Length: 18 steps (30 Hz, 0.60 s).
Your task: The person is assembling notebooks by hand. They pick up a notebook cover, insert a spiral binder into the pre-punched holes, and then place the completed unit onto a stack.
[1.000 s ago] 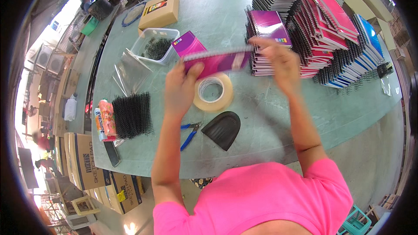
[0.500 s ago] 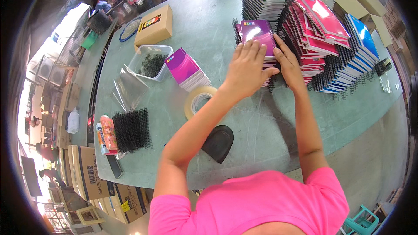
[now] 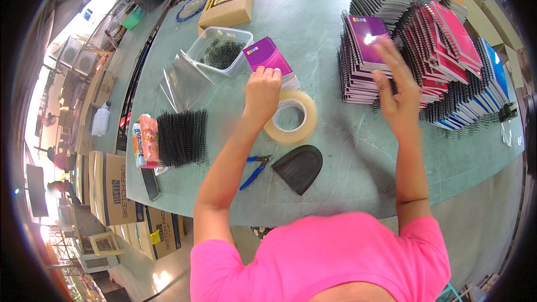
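Observation:
My left hand (image 3: 263,88) has its fingers curled at the near edge of a purple notebook (image 3: 267,55), which tops a small pile of unbound-looking white pages. On the right, a stack of spiral-bound purple notebooks (image 3: 366,45) rises from the table, black coils along its left side. Beside that stack's near right corner is my right hand (image 3: 401,92), slightly blurred, its fingers apart and nothing held. A large roll of clear tape (image 3: 309,128) lies close to my left wrist. Blue-handled pliers (image 3: 254,174) and a black rounded pad (image 3: 302,169) rest nearer to me.
Black spiral coils (image 3: 182,137) lie bundled at left beside colourful packets (image 3: 147,140) and a phone (image 3: 150,183). A clear tub (image 3: 239,36) holds small black coils. Behind it stands a cardboard box (image 3: 238,5). Red notebooks (image 3: 447,39) and blue notebooks (image 3: 495,70) crowd the right.
My left hand has left the purple stack at right and reached the purple notebook pile at left. My right hand has come off the stack's side. The view has shifted, and the pliers show now.

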{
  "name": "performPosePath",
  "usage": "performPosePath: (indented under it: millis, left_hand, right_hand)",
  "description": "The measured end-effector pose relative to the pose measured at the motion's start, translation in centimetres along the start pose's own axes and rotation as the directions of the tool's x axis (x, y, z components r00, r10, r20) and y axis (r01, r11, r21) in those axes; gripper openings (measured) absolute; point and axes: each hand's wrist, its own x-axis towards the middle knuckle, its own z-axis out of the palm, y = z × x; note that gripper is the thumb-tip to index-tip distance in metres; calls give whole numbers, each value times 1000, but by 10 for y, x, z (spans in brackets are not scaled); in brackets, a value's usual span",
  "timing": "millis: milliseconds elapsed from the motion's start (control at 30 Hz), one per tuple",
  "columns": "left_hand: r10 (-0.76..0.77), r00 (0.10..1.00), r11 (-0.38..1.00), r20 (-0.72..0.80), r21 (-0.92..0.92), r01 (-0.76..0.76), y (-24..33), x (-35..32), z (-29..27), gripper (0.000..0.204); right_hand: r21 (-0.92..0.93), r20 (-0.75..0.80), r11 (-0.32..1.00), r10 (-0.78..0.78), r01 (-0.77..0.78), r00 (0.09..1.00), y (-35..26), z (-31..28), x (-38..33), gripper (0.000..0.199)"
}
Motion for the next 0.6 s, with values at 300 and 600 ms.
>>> performPosePath:
  millis: [300, 600]
  left_hand:
    - [-287, 958, 593, 5, -784, 182, 29, -58, -61, 20]
    - [-781, 613, 624, 116, 166, 764, -96, -176, -2, 28]
  right_hand:
    - [32, 451, 977, -202, 210, 870, -24, 82, -7, 23]
    - [-44, 573, 944, -244, 327, 782, -24, 139, -20, 10]
